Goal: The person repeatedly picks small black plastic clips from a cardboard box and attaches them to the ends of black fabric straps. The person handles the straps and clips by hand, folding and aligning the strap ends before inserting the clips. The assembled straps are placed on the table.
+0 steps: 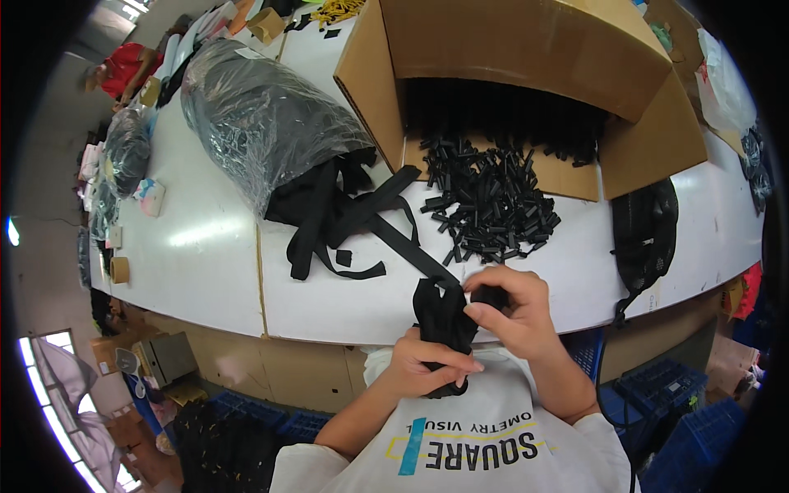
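Note:
My left hand (427,363) is closed around a bunch of black fabric straps (444,316), held upright in front of my chest at the table's near edge. Just right of the bunch, my right hand (519,311) pinches a small black piece (491,297) between thumb and fingers; its exact kind is partly hidden. A long black strap (411,253) runs from the bunch back to a loose heap of black straps (316,218) on the white table. Beyond my hands lies a pile of small black plastic pieces (493,201).
The pile spills from an open cardboard box (526,41) with its flaps spread. Left of it lies a large clear plastic bag (255,115) of dark goods. A black mesh bag (645,238) hangs over the edge at right. Farther left, a person in red (127,70) is at the table.

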Demonstrator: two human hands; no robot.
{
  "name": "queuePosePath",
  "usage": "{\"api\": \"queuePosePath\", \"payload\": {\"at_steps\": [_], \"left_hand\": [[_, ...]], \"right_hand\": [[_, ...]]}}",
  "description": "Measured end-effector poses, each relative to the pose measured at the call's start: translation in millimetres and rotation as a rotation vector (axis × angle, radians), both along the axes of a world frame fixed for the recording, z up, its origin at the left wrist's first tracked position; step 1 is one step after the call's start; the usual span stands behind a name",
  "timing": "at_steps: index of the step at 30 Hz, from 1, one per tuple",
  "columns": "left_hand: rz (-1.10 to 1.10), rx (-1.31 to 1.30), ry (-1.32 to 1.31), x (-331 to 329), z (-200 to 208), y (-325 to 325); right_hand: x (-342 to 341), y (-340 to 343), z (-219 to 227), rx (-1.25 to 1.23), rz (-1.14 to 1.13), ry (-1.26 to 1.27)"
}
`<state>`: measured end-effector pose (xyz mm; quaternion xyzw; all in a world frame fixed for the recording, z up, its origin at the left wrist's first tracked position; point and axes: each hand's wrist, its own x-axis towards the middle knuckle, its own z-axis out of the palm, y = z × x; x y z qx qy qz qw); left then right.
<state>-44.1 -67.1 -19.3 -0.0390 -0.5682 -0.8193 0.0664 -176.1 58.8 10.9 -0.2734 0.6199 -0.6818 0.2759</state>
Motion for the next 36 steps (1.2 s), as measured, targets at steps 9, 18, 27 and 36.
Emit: {"api": "queuePosePath", "payload": {"at_steps": [9, 18, 27, 36], "left_hand": [[0.079, 0.203, -0.046, 2.6, -5.4, -0.5], [0.068, 0.285, -0.004, 5.0, -6.1, -19.7], [0.381, 0.092, -0.102, 12.4, 0.2, -41.9], [0.074, -0.161, -0.03, -23.3, 33.0, -0.2]], "right_hand": [[8.1, 1.2, -5.7, -0.115, -0.151, 0.162], [8.1, 20.9, -19.9, -0.518, -0.645, 0.07], [8.9, 66.5, 8.7, -0.469, -0.334, 0.196], [28.2, 54.4, 36.7, 0.067, 0.003, 0.196]]}}
